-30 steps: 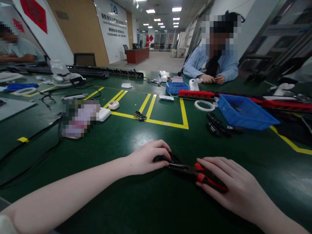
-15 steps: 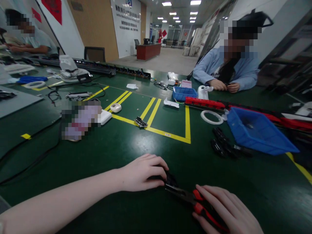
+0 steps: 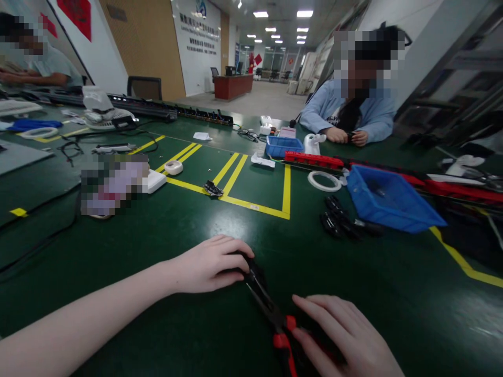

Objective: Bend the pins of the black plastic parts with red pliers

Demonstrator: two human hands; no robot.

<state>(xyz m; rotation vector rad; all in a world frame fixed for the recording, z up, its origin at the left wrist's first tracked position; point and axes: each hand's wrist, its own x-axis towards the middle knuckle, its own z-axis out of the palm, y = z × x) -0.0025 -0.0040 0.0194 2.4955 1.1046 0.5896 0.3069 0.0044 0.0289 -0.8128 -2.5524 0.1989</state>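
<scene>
My left hand reaches in over the table, its fingers closed on a small black part. That part is mostly hidden by the fingers, so its kind cannot be made out. My right hand is on a pair of pliers with red and black handles, its thumb against one handle and its fingers stretched along the other side. The pliers' jaws are spread a little and point up and left, right at the black part; whether they grip it is unclear.
Black parts lie in a pile beside a blue bin. A white tape ring, a small circuit board and a phone rest farther back. Across the table sits a person in a light blue sleeve.
The pliers have turned, their handles swinging down and left so they stand steeper, with their jaws spread apart. The whole view has shifted, and both hands appear farther left.
</scene>
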